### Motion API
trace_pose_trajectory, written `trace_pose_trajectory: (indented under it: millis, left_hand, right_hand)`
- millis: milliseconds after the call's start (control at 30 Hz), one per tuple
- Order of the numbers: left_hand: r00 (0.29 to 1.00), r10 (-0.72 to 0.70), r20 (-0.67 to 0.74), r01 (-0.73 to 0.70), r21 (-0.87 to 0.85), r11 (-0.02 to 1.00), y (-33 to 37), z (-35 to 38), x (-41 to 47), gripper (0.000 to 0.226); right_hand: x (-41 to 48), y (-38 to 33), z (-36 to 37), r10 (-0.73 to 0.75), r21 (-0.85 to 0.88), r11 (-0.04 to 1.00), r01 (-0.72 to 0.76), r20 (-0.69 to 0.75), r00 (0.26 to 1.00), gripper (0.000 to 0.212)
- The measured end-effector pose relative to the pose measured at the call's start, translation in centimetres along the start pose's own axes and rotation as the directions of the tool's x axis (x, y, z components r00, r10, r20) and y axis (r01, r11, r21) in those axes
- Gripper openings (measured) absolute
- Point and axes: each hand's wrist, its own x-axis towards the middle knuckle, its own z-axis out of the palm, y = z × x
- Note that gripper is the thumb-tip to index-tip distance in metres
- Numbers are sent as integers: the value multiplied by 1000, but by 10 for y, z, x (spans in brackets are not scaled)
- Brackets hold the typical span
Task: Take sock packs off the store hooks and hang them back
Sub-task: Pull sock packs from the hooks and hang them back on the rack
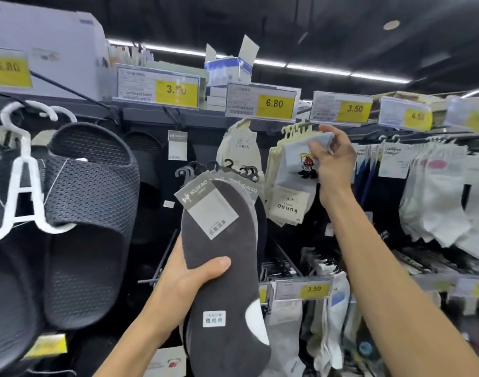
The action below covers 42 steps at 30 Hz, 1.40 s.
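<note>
While left hand grips stack of dark sock packs, thumb curled across front, right hand pinches light blue sock pack near cream hangers.

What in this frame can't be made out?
Head view:
1. Whether the light blue sock pack hangs on its hook: the right hand covers its top.
2. The fingers of the left hand: behind the dark grey sock packs.
3. The far-right price tag: blurred, cut by the edge.
</note>
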Motion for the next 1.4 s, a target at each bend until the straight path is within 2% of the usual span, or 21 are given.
trace_pose_trajectory:
  millis: [100,200,400,467,533,567,633,667,733,833,933,1033,1067,1133,1167,1233,1300,1400]
  left_hand:
    - [1000,1,3,-1,-5,1000,-1,-4,1,61]
    - [1000,7,-13,-7,-8,1000,-2,-7,2,66]
    - [1000,19,-9,-19,-15,1000,-1,-9,3,67]
    - [1000,22,-10,-22,-21,1000,-1,-8,3,67]
    - [1000,22,-6,-22,-37,999,-1,-7,1,67]
    - [1000,17,-5,-18,-44,999,-2,-7,0,66]
    - [1000,14,-21,-15,-49,999,-3,-6,0,66]
    - [999,16,-28,-18,-50,999,-2,-5,0,67]
    - [997,51,-52,-52,-18,998,-1,-3,0,68]
    - [991,102,-81,-92,110,990,2,-3,-2,65]
    - [992,82,-100,-66,150,986,9,-7,-7,63]
    - [999,18,-35,-15,80,997,17,-13,-12,62]
    - [999,3,-52,1,89,996,18,-15,-8,53]
    - [996,70,-58,-61,147,987,11,-30,-9,18]
    - [992,107,-60,-95,175,980,9,-35,-14,14]
    - [991,119,-63,-114,85,990,10,-42,-15,21]
    - [996,-56,-74,59,45,997,23,-34,-12,48]
    - [994,-57,-95,56,-14,998,21,-40,-16,50]
  right_hand:
    - [4,0,1,64,101,993,-62,-25,998,26]
    - [5,-3,2,77,122,990,-75,-6,997,25]
    - [-7,-1,3,118,-115,988,-103,136,984,30]
    - [-16,-7,2,77,-276,959,-55,67,995,37]
    - [-42,-19,-2,-53,-414,910,37,-27,998,39]
    - [-63,-25,-2,-130,-419,902,109,-22,991,36]
    - [-116,-37,2,-203,-336,913,231,116,972,24]
    - [-142,-43,6,-177,-293,927,234,209,962,21]
    - [-176,-52,17,-71,-263,950,169,345,936,33]
    - [-187,-54,27,66,-284,957,54,398,915,52]
    - [-181,-54,31,117,-260,966,-8,406,906,53]
    - [-180,-52,34,139,-232,972,-37,440,887,48]
    - [-180,-51,34,150,-212,975,-58,448,881,46]
    - [-179,-49,35,168,-169,980,-101,453,875,43]
    - [-178,-49,35,175,-144,982,-122,458,872,41]
    - [-177,-47,35,192,-88,981,-171,474,859,37]
    - [-176,-46,35,212,-33,974,-226,493,844,35]
    - [-175,-43,35,233,21,959,-282,508,829,35]
